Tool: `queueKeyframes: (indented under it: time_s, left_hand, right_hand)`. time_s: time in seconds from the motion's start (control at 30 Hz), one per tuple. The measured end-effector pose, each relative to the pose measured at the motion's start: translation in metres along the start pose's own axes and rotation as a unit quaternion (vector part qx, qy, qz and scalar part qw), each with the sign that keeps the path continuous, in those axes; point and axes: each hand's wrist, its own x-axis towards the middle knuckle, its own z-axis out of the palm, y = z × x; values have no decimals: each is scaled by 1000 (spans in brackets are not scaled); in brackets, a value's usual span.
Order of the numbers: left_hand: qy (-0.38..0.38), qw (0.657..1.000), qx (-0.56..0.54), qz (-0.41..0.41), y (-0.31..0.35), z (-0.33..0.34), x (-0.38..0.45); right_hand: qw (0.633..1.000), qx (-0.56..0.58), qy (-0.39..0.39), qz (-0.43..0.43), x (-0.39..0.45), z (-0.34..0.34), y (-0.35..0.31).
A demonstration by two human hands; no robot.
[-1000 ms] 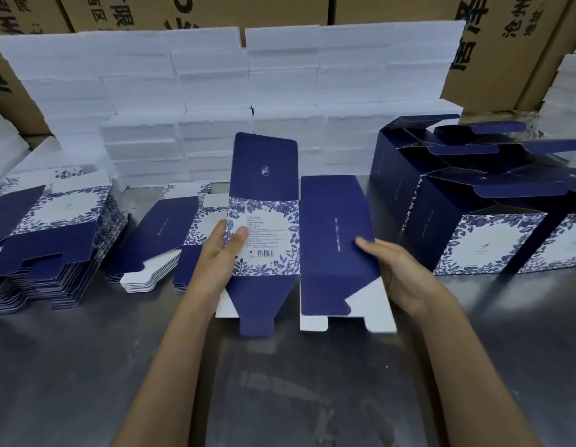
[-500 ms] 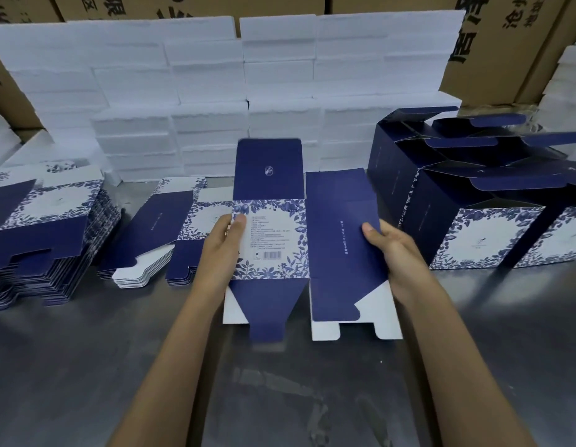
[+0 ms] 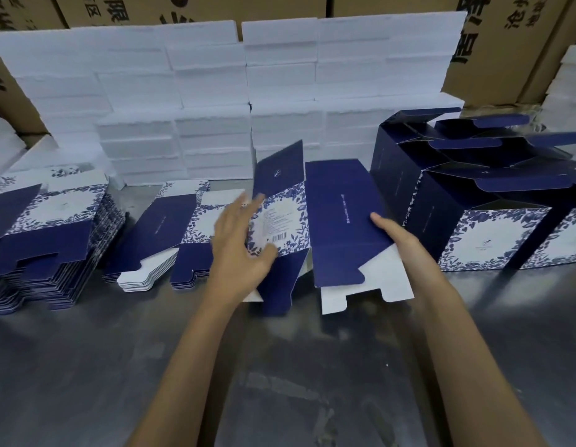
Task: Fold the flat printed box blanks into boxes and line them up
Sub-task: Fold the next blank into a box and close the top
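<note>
Left hand (image 3: pixel 240 250) laid against the outer edge of the flower-printed panel of the box blank (image 3: pixel 325 221), thumb across the panel's lower part near the barcode, fingers spread and blurred; grip appears loose, exact finger hold not clear. Right hand (image 3: pixel 393 235) set along the right edge of the plain navy panel, fingers extended under and beside the card, steadying it rather than clenching it.

Change since half a second ago: printed panel no longer flat and facing up. Now swung inward on the crease shared with the navy panel, seen at an angle, with the top flap tilted along with it. Left hand moved toward the centre accordingly. Right hand almost unmoved, serving as the fixed side.

Meaning for the task: blank passing from flat sheet to open sleeve. Judged as the start of the forming step; bottom flaps, navy and white, still hanging loose toward the near edge of the table (image 3: pixel 280 382) and not yet tucked.

Position of the work: blank held at centre, just above the table, between the stack of flat blanks (image 3: pixel 157 233) on the left and the row of finished boxes (image 3: pixel 473 214) on the right. Larger stack of blanks (image 3: pixel 48 240) at far left. White foam blocks (image 3: pixel 215 91) piled behind.

Next requirement, as judged: square up the sleeve, lock the bottom flaps, then place against the row at right.
</note>
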Motion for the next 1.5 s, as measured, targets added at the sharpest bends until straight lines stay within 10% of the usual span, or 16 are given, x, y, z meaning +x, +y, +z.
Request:
queueKeyframes:
  time_s: [0.13, 0.4, 0.9, 1.17, 1.5]
  left_hand:
    - [-204, 972, -116, -11, 13, 8, -11]
    - [-50, 977, -202, -46, 13, 18, -5]
    - [22, 973, -230, -23, 12, 26, -1]
    - [24, 969, -242, -30, 16, 28, -1]
    - [13, 971, -238, -22, 15, 28, -4]
  right_hand:
    - [995, 72, -67, -29, 2, 7, 5]
    - [968, -173, -121, -135, 5, 14, 22]
    - [871, -380, 167, -263, 10, 38, 46]
    - [793, -590, 83, -126, 11, 2, 31]
    - [808, -548, 94, -197, 5, 14, 23]
